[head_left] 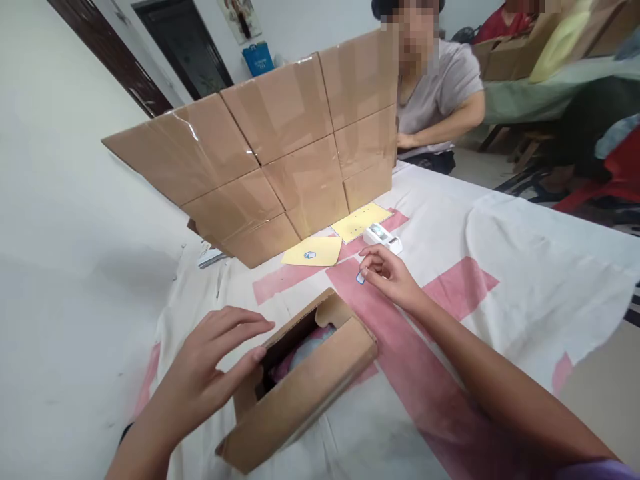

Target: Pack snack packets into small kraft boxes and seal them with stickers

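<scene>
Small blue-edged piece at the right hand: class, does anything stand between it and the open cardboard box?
Nothing visible does: only the tablecloth, with a pink stripe, shows between the small piece, pinched in the right hand, and the open cardboard box.

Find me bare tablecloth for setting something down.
The widest free patch of tablecloth lies right of the right hand, out to the cloth's edge. A narrower one lies between the open box and the yellow sheets. Along the cardboard wall, the sheets and white device crowd the cloth; left of the box, the left hand does.
</scene>
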Demonstrator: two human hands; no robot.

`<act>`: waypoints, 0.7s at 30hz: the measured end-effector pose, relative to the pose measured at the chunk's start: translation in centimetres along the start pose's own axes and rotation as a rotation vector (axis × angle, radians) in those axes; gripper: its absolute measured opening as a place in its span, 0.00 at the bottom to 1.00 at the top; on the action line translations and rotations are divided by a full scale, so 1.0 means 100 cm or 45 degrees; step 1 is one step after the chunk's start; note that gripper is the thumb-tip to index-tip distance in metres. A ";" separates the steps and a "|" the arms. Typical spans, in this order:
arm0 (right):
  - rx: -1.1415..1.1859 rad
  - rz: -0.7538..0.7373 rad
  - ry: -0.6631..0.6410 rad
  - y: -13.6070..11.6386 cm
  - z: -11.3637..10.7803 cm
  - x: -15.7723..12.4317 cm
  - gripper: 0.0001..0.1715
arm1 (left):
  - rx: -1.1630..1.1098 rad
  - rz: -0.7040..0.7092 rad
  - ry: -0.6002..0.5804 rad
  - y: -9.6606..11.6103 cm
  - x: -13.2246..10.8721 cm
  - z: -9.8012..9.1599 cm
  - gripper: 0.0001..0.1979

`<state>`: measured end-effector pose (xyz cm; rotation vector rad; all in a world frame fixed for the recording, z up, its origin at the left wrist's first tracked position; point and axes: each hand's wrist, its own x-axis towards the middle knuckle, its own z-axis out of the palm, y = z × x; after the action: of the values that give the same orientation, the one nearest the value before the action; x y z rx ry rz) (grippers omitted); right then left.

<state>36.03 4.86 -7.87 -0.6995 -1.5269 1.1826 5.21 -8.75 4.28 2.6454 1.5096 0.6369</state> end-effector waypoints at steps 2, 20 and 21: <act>-0.049 -0.003 0.001 0.002 0.003 -0.003 0.17 | 0.034 -0.016 -0.032 0.022 0.000 0.000 0.14; 0.201 -0.406 -0.241 -0.003 0.042 -0.039 0.41 | -0.482 -0.610 -0.233 0.057 0.012 0.037 0.13; 0.200 -0.406 -0.247 -0.005 0.044 -0.040 0.42 | -0.489 -0.652 -0.261 0.055 0.014 0.039 0.14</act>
<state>33.13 -0.20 -8.82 -0.2298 -1.6142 1.1343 11.75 -9.82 2.42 1.8781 1.6978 0.5254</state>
